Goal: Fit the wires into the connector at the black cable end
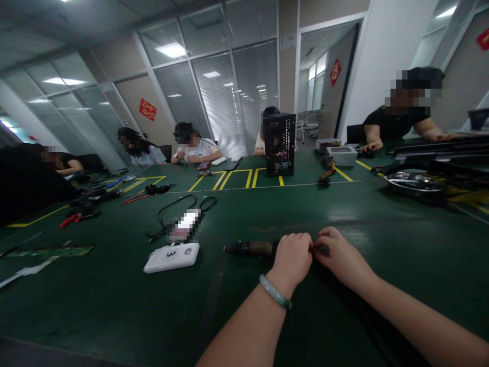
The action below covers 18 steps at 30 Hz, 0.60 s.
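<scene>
Left hand (292,260), jade bangle (275,291) on wrist, and right hand (344,257) meet at rear end of dark electric screwdriver (248,248), lying on green workbench (114,311). Fingers of both hands curled closed, pinching something too hidden to tell. White case marked 3 (171,258) near screwdriver's tip, black cable (179,214) beyond.

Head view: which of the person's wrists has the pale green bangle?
The left wrist wears the pale green bangle; the right wrist is bare.
</scene>
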{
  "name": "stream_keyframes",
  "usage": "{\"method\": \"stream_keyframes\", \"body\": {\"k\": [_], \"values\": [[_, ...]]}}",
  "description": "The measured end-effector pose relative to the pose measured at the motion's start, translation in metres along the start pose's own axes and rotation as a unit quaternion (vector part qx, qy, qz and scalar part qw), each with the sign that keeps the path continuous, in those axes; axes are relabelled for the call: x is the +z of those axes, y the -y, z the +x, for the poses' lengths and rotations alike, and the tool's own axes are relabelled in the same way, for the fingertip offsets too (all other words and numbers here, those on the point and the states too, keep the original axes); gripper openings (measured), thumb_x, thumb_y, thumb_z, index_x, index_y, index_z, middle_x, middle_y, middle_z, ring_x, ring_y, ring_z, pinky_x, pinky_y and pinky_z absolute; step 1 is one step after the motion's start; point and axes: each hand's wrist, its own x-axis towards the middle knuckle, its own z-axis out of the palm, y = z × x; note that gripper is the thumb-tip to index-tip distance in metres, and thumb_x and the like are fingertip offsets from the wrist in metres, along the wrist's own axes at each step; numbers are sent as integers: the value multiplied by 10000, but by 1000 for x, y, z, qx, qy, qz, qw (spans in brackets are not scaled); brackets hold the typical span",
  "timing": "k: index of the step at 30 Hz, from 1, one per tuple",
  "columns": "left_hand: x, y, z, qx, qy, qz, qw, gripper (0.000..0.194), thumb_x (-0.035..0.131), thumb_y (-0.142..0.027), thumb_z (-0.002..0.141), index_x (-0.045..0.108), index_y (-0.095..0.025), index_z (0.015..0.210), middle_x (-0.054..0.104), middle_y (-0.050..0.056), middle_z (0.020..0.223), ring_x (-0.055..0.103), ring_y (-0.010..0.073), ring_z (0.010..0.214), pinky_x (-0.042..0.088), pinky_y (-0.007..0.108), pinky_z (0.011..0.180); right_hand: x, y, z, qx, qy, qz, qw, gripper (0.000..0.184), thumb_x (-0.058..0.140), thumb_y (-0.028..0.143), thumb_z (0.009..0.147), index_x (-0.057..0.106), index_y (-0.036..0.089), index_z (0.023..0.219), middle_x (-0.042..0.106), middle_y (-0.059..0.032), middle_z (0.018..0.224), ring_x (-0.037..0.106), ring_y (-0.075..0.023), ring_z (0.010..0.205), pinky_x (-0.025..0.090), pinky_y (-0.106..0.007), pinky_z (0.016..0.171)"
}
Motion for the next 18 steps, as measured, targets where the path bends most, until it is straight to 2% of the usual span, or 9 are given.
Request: {"method": "stream_keyframes", "body": {"k": [2,4,6,9,11,14,18], "values": [[0,-1,-1,-1,-5,-2,1000,164,553,-152,843,538,-210,996,624,23,965,576,206,915,465,365,826,1,-2,3,-5,13,3,1000,139,554,239,827,674,189,877,611,-85,1134,630,-201,880,465,-290,743],[-2,-2,-2,1,-13,-5,1000,225,544,-131,833,530,-213,1042,624,25,1005,574,201,961,444,383,918,3,-6,8,8,41,3,999,118,562,216,813,661,188,873,662,-66,978,633,-208,864,451,-282,727],[-5,-5,-3,14,-27,-8,1000,280,539,-115,822,525,-216,1084,622,28,1059,554,199,1057,348,411,1062,7,-9,13,23,54,0,998,99,574,218,805,648,179,860,674,-57,873,634,-209,822,435,-271,694],[-11,-8,-5,43,-43,-19,998,409,558,-144,815,488,-220,1211,586,45,1210,453,215,1245,180,437,1171,10,-16,19,27,47,-3,999,108,587,230,802,638,171,876,678,-60,905,632,-195,825,427,-253,703],[-17,-10,-5,58,-44,-34,997,526,580,-203,825,416,-222,1325,532,57,1316,393,226,1314,163,453,1181,7,-27,21,41,37,-9,998,106,589,234,798,639,178,874,681,-55,934,630,-190,848,422,-247,723],[-22,-11,-5,74,-46,-52,995,575,564,-224,852,361,-242,1390,496,43,1376,355,213,1354,164,462,1183,-14,-60,14,100,14,-29,995,114,578,268,807,647,185,846,688,-59,925,631,-199,829,414,-261,704],[-21,-9,-5,71,-40,-71,994,493,513,-211,894,406,-259,1373,511,21,1372,381,197,1344,195,467,1175,-70,-137,-27,222,-9,-50,974,215,547,346,841,665,177,901,693,-99,801,639,-225,671,403,-302,583]]}}
